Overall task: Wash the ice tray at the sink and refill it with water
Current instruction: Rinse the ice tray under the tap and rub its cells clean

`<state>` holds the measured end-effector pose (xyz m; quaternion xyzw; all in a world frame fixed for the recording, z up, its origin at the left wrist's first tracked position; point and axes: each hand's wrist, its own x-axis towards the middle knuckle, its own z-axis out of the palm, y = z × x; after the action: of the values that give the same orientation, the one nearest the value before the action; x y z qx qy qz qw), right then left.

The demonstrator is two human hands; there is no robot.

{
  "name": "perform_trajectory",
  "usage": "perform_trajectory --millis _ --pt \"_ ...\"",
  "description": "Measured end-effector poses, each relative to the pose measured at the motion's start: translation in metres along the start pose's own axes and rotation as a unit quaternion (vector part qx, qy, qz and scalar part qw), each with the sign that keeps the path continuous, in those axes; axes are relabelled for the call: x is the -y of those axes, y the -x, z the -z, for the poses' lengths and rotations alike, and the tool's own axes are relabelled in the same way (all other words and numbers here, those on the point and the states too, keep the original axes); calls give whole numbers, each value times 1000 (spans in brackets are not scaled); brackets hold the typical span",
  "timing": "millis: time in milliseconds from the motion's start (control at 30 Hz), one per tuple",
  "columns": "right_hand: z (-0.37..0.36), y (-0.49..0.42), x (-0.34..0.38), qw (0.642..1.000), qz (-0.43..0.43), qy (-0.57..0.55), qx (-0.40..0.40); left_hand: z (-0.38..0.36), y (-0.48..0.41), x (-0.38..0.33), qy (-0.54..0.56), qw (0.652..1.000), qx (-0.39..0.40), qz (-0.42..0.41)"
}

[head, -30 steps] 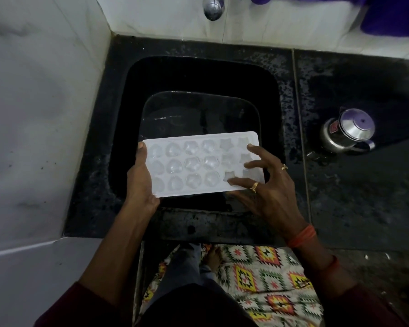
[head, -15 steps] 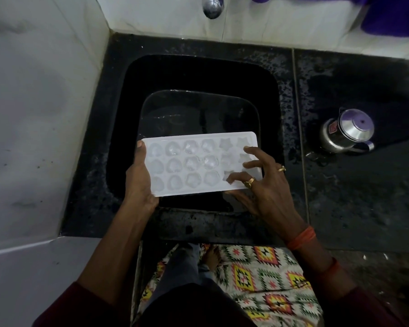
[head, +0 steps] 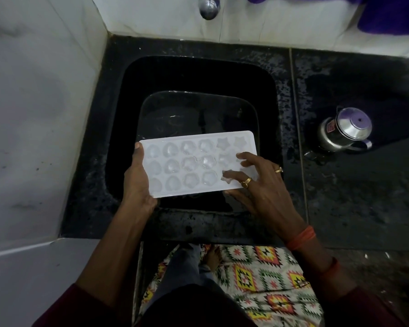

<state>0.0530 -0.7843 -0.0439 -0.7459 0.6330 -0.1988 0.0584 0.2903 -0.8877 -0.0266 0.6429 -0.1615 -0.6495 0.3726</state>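
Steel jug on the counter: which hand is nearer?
Right. The right hand touches the ice tray's right end, toward the steel jug; the left hand grips the tray's left end, farther away.

The ice tray (head: 196, 162) looks like matt white plastic. The sink (head: 194, 74) surround is speckled, wet-glossy black stone. The pot (head: 345, 129) is shiny metal.

Tap (head: 208, 9) and purple cloth (head: 387, 17) cropped by the top edge, fingers of the left hand (head: 137, 182) under the ice tray (head: 189, 161) lost to me
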Motion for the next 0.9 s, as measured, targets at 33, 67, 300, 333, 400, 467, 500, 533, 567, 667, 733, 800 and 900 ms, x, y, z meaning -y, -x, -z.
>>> perform_trajectory --millis 33,67,300,333,400,467,500,533,567,667,733,800,900 --pt "0 0 0 1000 -1 -1 0 0 0 0 -3 1000 0 -2" --pt "-1 0 1 1000 0 -1 0 0 1 -1 -5 1000 1 -3" --pt "-3 -2 6 999 -15 4 37 1 0 -2 -10 1000 -7 -4" --pt "-1 -3 7 999 -22 5 39 2 1 -2 -10 1000 -7 -4" --pt "1 -4 10 999 -27 4 41 4 1 -2 -7 1000 -9 -2" --pt "3 -5 11 999 -24 -1 39 6 1 -2 -6 1000 -9 -2" --pt "3 -5 11 999 -23 -1 36 7 0 -1 -5 1000 -9 -3" --pt "3 -5 12 999 -26 -1 35 8 1 -2 -4 1000 -11 -4" --pt "3 -5 12 999 -31 0 36 8 0 -2 -3 1000 -13 -3" --pt "3 -6 15 997 -56 -7 49 9 0 -2 2 1000 -14 -3" --pt "3 -7 17 995 -77 -35 55 9 0 -3 4 1000 -13 -7" --pt "4 -7 19 992 -96 -58 65 8 0 -4 7 1000 -17 -12" --pt "5 -6 18 990 -102 -53 85 6 0 -5 4 1000 -19 -16"
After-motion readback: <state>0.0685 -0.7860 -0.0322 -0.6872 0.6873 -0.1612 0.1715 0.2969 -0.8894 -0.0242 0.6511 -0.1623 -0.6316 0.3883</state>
